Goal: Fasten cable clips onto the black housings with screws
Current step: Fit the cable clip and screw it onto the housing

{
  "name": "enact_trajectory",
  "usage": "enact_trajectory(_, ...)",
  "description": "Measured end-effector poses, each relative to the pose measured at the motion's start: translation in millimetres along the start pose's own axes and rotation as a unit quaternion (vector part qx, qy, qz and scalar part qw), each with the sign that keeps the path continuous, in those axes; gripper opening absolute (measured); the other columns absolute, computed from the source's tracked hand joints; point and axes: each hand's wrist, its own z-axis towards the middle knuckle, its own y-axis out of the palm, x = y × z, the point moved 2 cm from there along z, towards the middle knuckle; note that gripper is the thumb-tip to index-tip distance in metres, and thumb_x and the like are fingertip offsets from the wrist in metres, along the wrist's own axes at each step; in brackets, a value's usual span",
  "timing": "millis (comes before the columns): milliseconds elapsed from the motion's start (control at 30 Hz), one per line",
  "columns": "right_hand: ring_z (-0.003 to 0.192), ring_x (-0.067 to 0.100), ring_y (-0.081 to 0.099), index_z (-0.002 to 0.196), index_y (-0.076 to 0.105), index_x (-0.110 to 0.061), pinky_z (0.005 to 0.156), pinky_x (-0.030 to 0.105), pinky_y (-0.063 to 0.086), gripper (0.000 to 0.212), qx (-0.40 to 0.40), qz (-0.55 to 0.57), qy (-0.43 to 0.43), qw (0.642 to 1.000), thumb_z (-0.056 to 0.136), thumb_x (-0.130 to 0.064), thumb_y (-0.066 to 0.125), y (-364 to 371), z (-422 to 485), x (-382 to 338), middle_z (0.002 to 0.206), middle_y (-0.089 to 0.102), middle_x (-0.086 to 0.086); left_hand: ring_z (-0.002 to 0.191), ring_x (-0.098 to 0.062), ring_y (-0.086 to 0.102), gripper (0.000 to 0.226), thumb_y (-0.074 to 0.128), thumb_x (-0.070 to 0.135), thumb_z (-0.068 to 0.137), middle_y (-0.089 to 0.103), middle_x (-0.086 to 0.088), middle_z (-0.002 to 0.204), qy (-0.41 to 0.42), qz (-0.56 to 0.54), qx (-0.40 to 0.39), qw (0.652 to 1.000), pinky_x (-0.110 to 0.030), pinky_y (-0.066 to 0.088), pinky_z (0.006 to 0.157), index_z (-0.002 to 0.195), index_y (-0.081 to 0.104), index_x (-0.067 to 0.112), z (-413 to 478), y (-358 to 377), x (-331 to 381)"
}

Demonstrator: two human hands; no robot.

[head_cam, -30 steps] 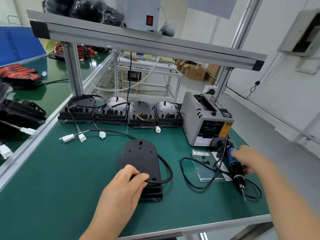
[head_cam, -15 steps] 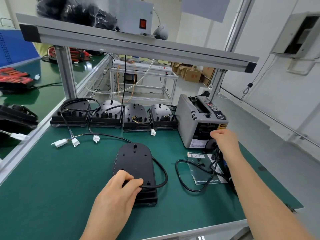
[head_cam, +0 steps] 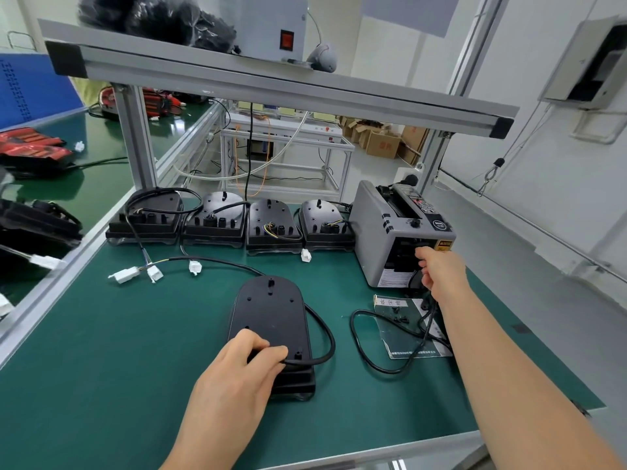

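1. Under my left hand (head_cam: 237, 371), the black housing (head_cam: 271, 317) lies flat on the green mat (head_cam: 101, 368). My fingers curl over its near end, and my fingertips press its black cable (head_cam: 327, 337) against it.
2. Right of that grip, a printed sheet (head_cam: 407, 340) carries small black screws (head_cam: 400, 319). A white strip (head_cam: 390, 301) at its far edge bears Chinese characters; the bottom print is too small to read.
3. Just beyond the sheet, my right hand (head_cam: 441, 269) reaches into the front mouth of the grey tape dispenser (head_cam: 380, 239). I cannot tell whether these fingers pinch anything. A yellow warning label (head_cam: 445, 245) sits beside my knuckles, unreadable.
4. Beyond my left hand, four more housings (head_cam: 273, 228) stand in a row, with white connectors (head_cam: 125, 274) before them.
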Motion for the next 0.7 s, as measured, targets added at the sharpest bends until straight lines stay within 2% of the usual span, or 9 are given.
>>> enact_trajectory(200, 0.048, 0.012, 0.033, 0.071, 0.052, -0.009, 0.043, 0.023, 0.028, 0.017, 0.018, 0.004, 0.003, 1.000, 0.082, -0.009, 0.064, 2, -1, -1, 0.065, 0.049, 0.004, 0.070, -0.011, 0.055, 0.027, 0.080, 0.010, 0.068, 0.051, 0.007, 0.087, -0.001, 0.007, -0.009, 1.000, -0.032, 0.050, 0.044, 0.092, 0.071, 0.020, 0, 0, 0)
enact_trajectory(400, 0.047, 0.014, 0.030, 0.061, 0.044, -0.013, 0.045, 0.026, 0.024, 0.025, 0.043, 0.013, -0.028, 0.999, 0.079, -0.008, 0.060, 7, -4, 2, 0.058, 0.043, 0.004, 0.072, -0.009, 0.052, 0.027, 0.079, 0.011, 0.070, 0.048, 0.008, 0.088, 0.001, 0.004, -0.001, 1.000, -0.031, 0.050, 0.044, 0.092, 0.069, 0.021, 0, 1, -1)
enact_trajectory(567, 0.050, 0.014, 0.028, 0.061, 0.040, -0.017, 0.048, 0.029, 0.023, 0.027, 0.057, 0.032, -0.039, 0.997, 0.079, -0.010, 0.059, 7, -8, 4, 0.060, 0.040, 0.003, 0.070, -0.011, 0.054, 0.027, 0.080, 0.010, 0.069, 0.051, 0.007, 0.087, -0.001, 0.009, -0.005, 1.000, -0.031, 0.050, 0.044, 0.092, 0.070, 0.020, -1, 1, -1)
enact_trajectory(700, 0.050, 0.012, 0.033, 0.069, 0.050, -0.014, 0.047, 0.025, 0.029, 0.018, 0.032, 0.017, -0.045, 0.998, 0.083, -0.015, 0.061, 0, -19, 2, 0.065, 0.045, 0.001, 0.068, -0.011, 0.055, 0.027, 0.081, 0.010, 0.069, 0.053, 0.006, 0.086, -0.005, 0.014, -0.012, 1.000, -0.030, 0.050, 0.045, 0.092, 0.071, 0.020, 0, 0, 0)
